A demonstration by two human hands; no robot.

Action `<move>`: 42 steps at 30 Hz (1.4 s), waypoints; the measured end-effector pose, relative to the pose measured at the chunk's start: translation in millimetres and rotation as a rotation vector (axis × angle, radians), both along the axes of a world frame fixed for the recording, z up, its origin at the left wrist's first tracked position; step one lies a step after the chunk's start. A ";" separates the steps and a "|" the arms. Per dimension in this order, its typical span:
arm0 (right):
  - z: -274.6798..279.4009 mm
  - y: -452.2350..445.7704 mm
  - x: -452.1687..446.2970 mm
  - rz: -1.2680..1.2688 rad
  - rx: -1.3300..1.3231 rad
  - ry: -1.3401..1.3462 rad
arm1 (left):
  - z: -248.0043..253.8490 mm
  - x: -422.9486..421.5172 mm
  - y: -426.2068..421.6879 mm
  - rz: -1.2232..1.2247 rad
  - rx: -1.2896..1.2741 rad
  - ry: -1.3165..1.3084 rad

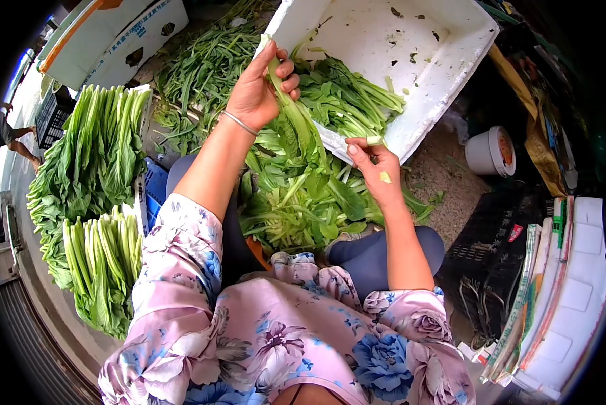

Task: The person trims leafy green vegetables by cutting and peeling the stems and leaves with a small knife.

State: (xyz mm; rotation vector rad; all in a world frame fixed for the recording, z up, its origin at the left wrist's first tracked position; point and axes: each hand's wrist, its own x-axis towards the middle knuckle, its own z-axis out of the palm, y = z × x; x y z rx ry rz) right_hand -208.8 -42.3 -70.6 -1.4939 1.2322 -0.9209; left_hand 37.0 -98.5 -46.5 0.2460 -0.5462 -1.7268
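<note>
My left hand (266, 81), with a bangle at the wrist, is closed round a leafy green stalk (295, 128). The stalk's pale cut end points up past the thumb, and its leaves hang down over a heap of loose leafy greens (309, 202) between my knees. To the right, my right hand (378, 169) pinches a small pale green stalk piece (374, 140) between thumb and forefinger, close to the foam box's near edge. A scrap of leaf clings to the back of this hand. Whether the curled fingers hide anything else, I cannot tell.
A white foam box (444, 88) in front holds a bunch of greens (350, 98). Stacked green bundles (93, 155) stand at left. More greens (201, 67) cover the ground ahead. At right are a white bucket (480, 156), a black crate (495, 250) and foam lids (573, 290).
</note>
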 end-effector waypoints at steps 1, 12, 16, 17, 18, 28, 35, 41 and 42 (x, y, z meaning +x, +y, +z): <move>1.2 2.3 7.0 0.043 -0.048 -0.025 | -0.7 -1.9 -0.6 0.006 0.009 -0.021; -1.3 -4.2 26.9 0.076 0.101 -0.136 | -7.6 -16.5 -3.2 0.027 0.189 -0.029; 5.2 -6.8 19.2 -0.018 0.168 -0.288 | -6.3 -12.2 -4.8 0.045 0.156 -0.054; 8.0 -7.5 17.1 -0.019 0.168 -0.286 | -5.7 -12.4 -4.3 0.043 0.156 -0.052; 9.9 -8.7 14.3 -0.056 0.201 -0.278 | -5.0 -12.7 -3.8 0.067 0.131 -0.087; 9.4 -11.6 8.4 -0.086 0.192 -0.391 | 2.5 -14.6 4.4 0.081 0.051 -0.124; 16.1 -11.3 -3.5 0.072 0.139 -0.307 | -1.1 -7.7 2.2 0.142 0.128 0.044; 18.8 -18.3 -18.6 -0.137 0.103 -0.475 | 0.3 -5.4 4.8 0.217 0.280 -0.073; 19.1 -19.4 -20.5 -0.171 0.085 -0.508 | -2.4 -5.0 3.0 0.191 0.307 -0.158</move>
